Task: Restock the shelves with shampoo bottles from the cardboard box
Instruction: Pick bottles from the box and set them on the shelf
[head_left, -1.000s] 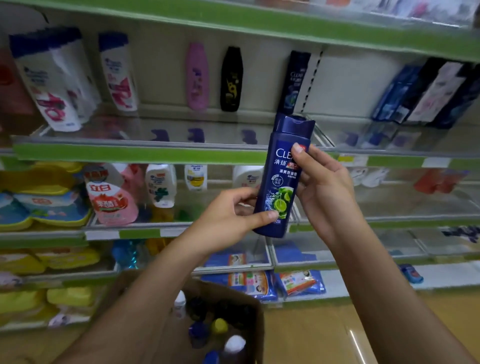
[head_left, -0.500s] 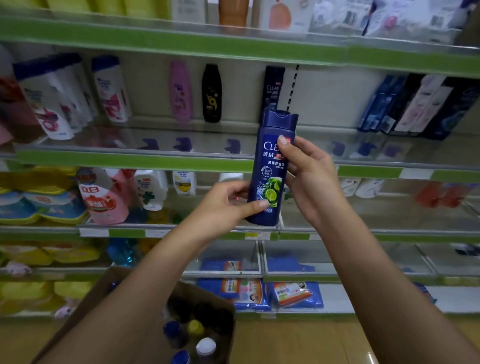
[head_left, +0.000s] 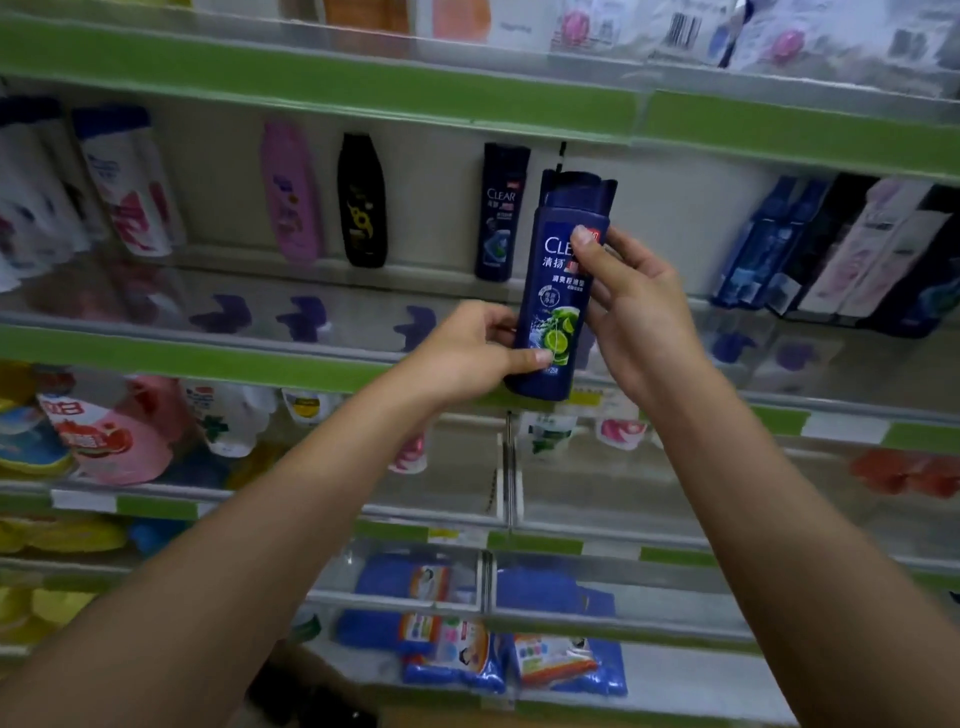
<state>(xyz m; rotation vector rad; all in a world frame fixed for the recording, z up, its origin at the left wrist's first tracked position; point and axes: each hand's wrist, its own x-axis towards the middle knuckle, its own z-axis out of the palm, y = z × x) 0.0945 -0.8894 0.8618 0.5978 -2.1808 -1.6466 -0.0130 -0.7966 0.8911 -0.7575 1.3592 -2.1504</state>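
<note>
I hold a dark blue Clear shampoo bottle (head_left: 558, 291) upright in front of the shelves, its label with green limes facing me. My left hand (head_left: 467, 353) grips its lower part, thumb across the front. My right hand (head_left: 631, 306) grips its right side, thumb on the upper label. Behind it a matching dark Clear bottle (head_left: 500, 213) stands at the back of the green-edged shelf (head_left: 208, 353). Only a dark corner of the cardboard box (head_left: 311, 696) shows at the bottom edge.
On the same shelf stand a pink bottle (head_left: 291, 192), a black bottle (head_left: 362, 202), white bottles (head_left: 124, 182) at left and leaning dark and pale bottles (head_left: 841, 249) at right. Lower shelves hold refill pouches (head_left: 109, 436) and blue packets (head_left: 457, 654).
Both hands have lifted the blue bottle higher, level with the shelf that holds the other Clear bottle. The view has tilted up, so the box has nearly left the frame.
</note>
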